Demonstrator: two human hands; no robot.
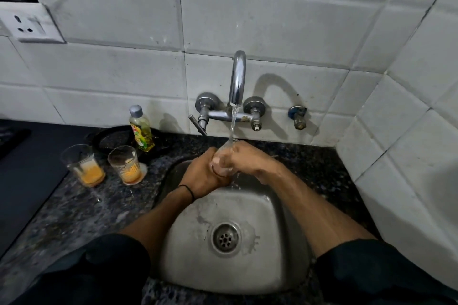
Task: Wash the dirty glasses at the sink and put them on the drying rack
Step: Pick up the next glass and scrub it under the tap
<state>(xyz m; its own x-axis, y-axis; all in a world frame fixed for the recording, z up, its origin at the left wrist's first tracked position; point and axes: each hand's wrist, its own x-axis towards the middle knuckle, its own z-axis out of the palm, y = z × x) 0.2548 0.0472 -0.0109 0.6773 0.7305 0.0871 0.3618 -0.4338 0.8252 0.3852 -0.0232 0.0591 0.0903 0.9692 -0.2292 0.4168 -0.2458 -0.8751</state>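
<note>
Both hands hold one clear glass under the running tap, above the steel sink. The left hand grips its lower part, the right hand wraps its upper side. Left of the left hand, two dirty glasses with orange residue stand on the counter, a soap bottle behind them

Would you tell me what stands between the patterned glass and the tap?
In the head view, only the dish soap bottle stands between the patterned glass and tap.
</note>
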